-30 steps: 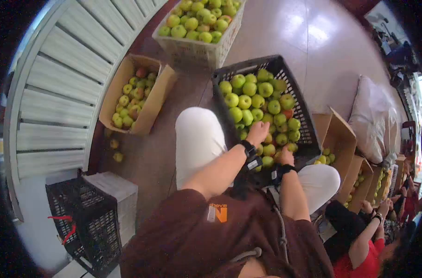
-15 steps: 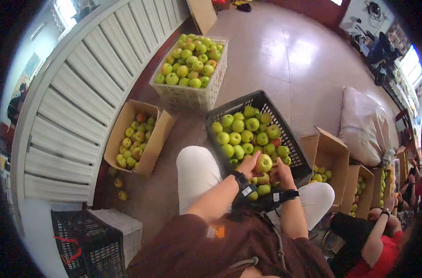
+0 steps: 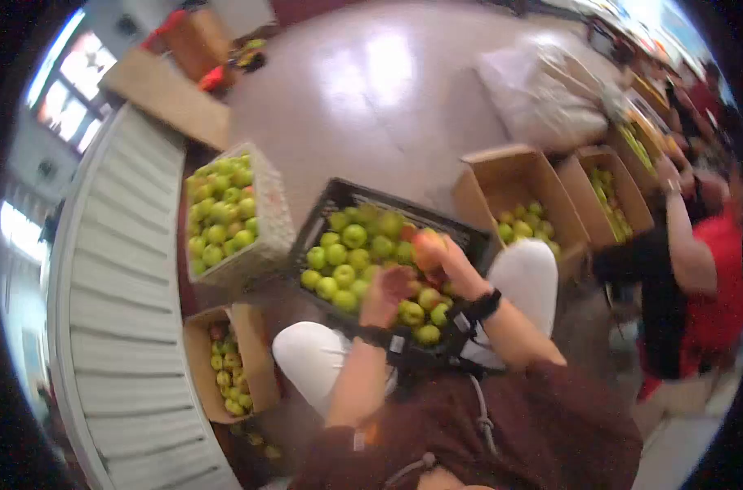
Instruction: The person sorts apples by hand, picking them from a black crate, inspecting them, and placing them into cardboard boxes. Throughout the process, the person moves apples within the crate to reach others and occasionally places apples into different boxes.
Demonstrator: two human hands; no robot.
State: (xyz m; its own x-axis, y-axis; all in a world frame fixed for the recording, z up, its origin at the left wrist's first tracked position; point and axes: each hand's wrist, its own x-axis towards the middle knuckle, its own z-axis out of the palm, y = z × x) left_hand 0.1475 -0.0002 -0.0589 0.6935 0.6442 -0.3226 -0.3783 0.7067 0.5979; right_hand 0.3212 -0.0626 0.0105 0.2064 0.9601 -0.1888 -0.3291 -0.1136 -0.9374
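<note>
My right hand (image 3: 457,268) grips a reddish-yellow apple (image 3: 429,248) above the far right part of a black plastic crate (image 3: 313,224). Apart from it on the left, my left hand (image 3: 388,292) hovers low over the crate with loosely bent fingers and nothing in them; it is somewhat blurred. Green apples (image 3: 354,237) fill much of the crate, with several redder ones near my hands. The crate stands between my knees, and dark bands circle both wrists.
Left of the crate stands a white crate (image 3: 275,224) heaped with apples. Nearer me is a cardboard box (image 3: 257,359) of apples beside a ribbed white panel (image 3: 135,327). Another cardboard box (image 3: 522,175) stands right, below a large sack (image 3: 543,98). A person in red (image 3: 718,278) works at far right.
The view has swung right, so things appear shifted left. My left hand has come away from the apple both hands were touching; my right hand now holds an apple showing its redder side.
</note>
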